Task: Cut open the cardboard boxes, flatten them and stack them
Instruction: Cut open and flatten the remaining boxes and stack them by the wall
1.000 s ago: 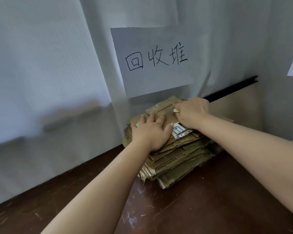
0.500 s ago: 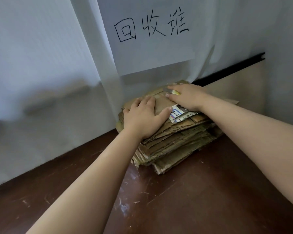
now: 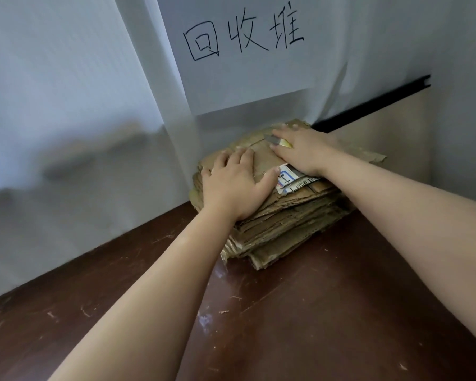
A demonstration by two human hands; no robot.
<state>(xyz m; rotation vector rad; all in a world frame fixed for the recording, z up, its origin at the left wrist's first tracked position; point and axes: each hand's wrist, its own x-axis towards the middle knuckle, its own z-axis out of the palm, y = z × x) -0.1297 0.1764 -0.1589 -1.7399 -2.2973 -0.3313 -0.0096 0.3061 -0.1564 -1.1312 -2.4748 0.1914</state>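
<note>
I was at the stacking step. My left hand [image 3: 232, 185] lay with fingers spread, pressing flat on the cardboard stack [image 3: 280, 221] at the back of the table [image 3: 313, 312]. My right hand [image 3: 302, 152] pressed there too, holding the knife [image 3: 276, 140] under it. Next, I judged, came lifting both hands off without shifting the pile.

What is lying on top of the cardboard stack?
On the cardboard stack both hands press: the left hand flat, the right hand holding a yellow knife. A shipping label shows between them. The cardboard beneath the palms is covered.
</note>
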